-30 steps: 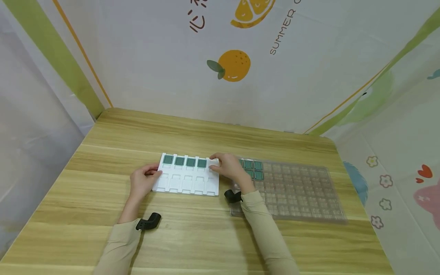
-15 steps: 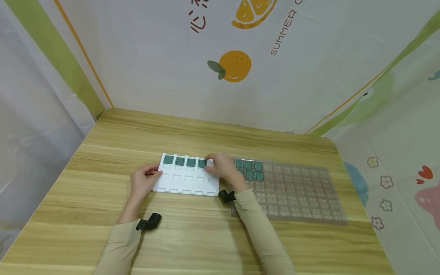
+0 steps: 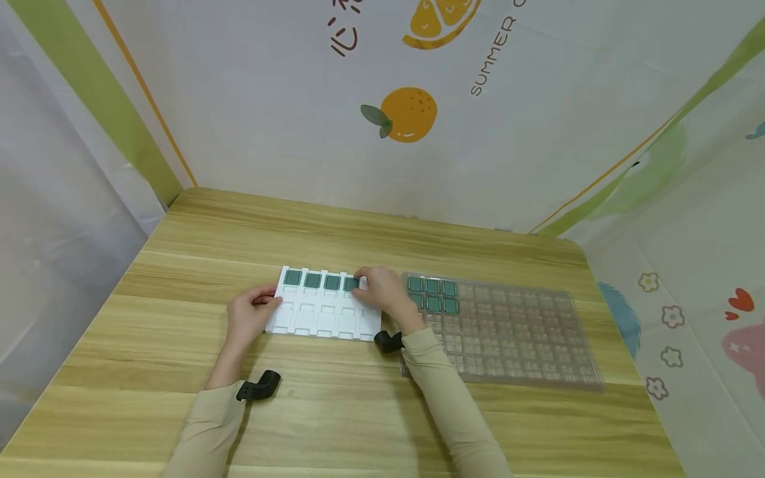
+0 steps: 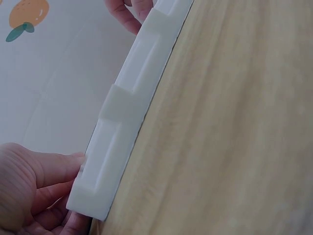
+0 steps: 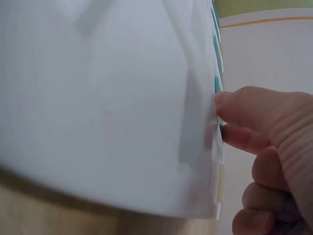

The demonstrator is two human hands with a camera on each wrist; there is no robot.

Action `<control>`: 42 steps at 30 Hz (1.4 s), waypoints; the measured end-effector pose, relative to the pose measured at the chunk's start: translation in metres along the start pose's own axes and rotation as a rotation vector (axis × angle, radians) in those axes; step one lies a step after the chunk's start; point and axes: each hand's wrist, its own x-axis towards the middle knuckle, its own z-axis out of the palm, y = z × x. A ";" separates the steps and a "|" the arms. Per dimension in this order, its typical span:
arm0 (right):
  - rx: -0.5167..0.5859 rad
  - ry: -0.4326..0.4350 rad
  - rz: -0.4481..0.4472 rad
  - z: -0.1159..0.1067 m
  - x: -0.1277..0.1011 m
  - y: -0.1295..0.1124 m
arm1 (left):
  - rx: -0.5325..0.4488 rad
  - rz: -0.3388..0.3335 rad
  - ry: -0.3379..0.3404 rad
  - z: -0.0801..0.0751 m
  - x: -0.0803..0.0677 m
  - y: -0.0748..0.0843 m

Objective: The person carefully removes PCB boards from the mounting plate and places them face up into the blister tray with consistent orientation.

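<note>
A white slotted tray (image 3: 317,318) lies on the wooden table (image 3: 358,411), with several green chips (image 3: 312,279) filling its far row from the left. My left hand (image 3: 267,297) grips the tray's left edge; in the left wrist view its thumb and fingers (image 4: 54,171) pinch the tray's corner (image 4: 98,186). My right hand (image 3: 360,279) sits over the far-right slot. In the right wrist view this hand (image 5: 222,120) pinches a small dark green chip (image 5: 221,131) against the white tray (image 5: 107,107). The slot under the hand is hidden.
A clear blister tray (image 3: 526,338) with many small pockets lies to the right, touching the white tray's side; several green chips (image 3: 432,295) sit in its far-left corner. Printed curtains close off the back and both sides. Black wrist cameras (image 3: 258,385) sit on both sleeves.
My right hand has shifted left from the clear tray's corner onto the white tray's far-right slot, uncovering more chips in the clear tray. The left hand and white tray stayed still.
</note>
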 end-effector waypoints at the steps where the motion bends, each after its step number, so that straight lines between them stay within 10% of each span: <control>1: -0.002 -0.002 0.003 0.000 0.000 0.000 | 0.001 0.001 0.000 0.000 0.000 0.000; 42: 0.068 0.083 -0.007 -0.033 -0.037 0.016 | 0.017 0.008 -0.008 0.001 0.000 0.000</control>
